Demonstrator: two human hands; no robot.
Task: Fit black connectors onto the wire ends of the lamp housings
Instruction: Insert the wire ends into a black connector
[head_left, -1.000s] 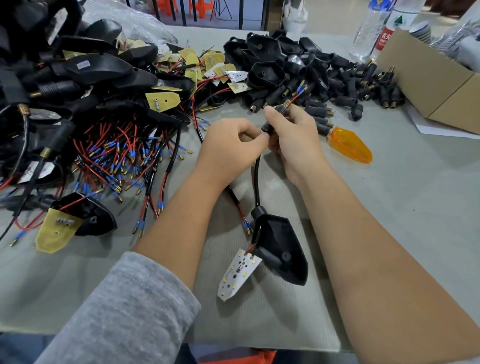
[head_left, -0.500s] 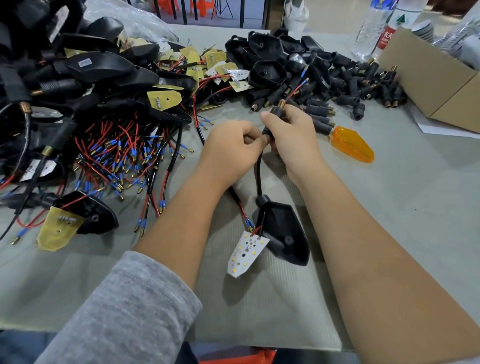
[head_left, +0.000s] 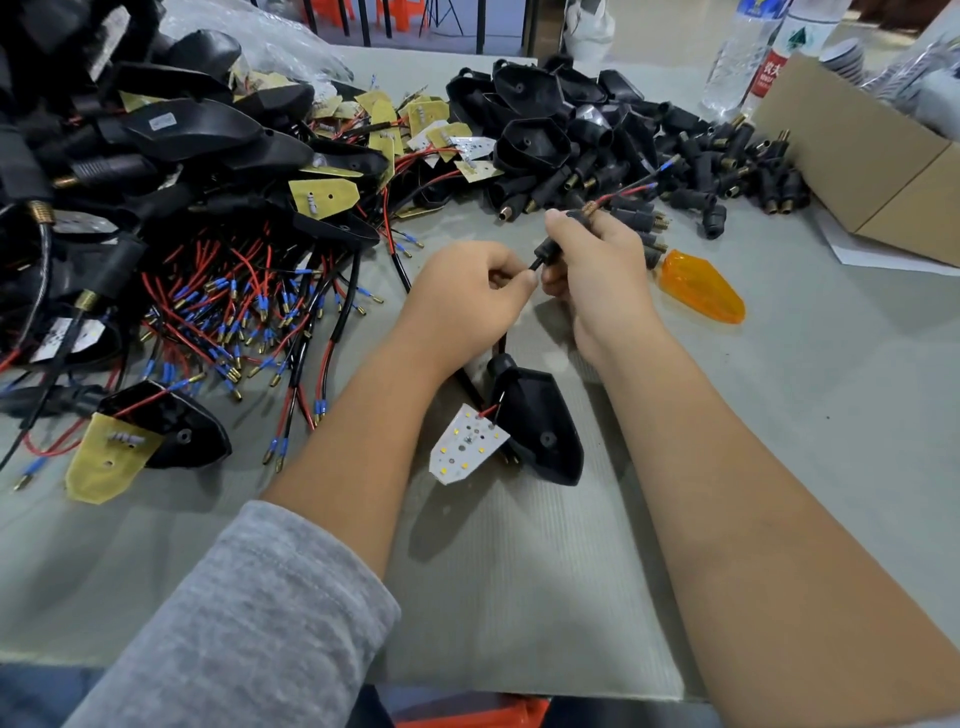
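Grey work table (head_left: 831, 415) under a ribbed grey mat (head_left: 519, 582). Near centre, on the mat: black lamp housing (head_left: 540, 431) with white LED board (head_left: 467, 444). Left: wired housings (head_left: 171, 135) and loose red and black wires (head_left: 249, 312). Far centre: black connectors (head_left: 696, 171). Right: orange lens (head_left: 701, 293); far right: cardboard box (head_left: 872, 156), plastic bottles (head_left: 748, 52).

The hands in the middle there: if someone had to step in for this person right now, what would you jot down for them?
Left hand: pinches the black cable just below the connector.
Right hand: grips the black connector; red and blue-tipped wires stick out past its brass end.
The lamp housing on that cable lies on the mat, its white LED board beside it.
Done: this connector is threaded over the wires.
Left: whether it is fully seated cannot be told. Many wired housings wait at left; loose connectors are piled behind.
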